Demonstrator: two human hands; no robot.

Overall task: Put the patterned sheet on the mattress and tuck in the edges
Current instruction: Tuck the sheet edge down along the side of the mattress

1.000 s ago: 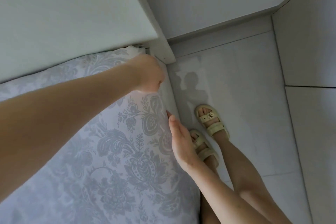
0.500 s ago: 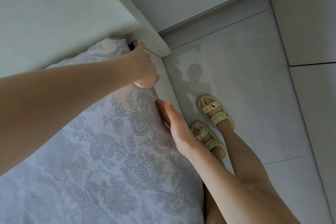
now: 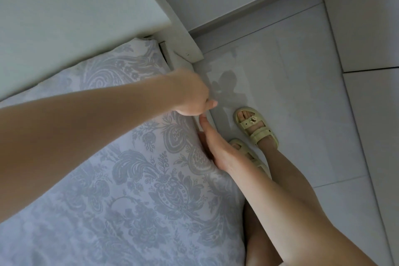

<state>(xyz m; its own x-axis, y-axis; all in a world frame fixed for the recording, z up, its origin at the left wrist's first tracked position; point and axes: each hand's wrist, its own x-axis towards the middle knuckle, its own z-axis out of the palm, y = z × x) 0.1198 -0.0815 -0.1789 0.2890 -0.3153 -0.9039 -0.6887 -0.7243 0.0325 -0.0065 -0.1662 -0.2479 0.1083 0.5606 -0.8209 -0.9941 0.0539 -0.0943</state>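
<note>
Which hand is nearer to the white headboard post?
Left. The left hand is at the edge of the patterned sheet, close to the headboard post; the right hand lies farther back along that edge.

left hand [image 3: 190,95] fingers [image 3: 212,104]: mostly hidden | right hand [image 3: 218,149] fingers [image 3: 205,125]: partly behind sheet [image 3: 151,190]

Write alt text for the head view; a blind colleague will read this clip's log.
A person's right hand presses straight fingers against the side edge of a grey floral patterned sheet on a white bed frame, beside the left hand, whose fingers curl over the same edge. Feet in pale yellow sandals stand on the tiled floor.
</note>
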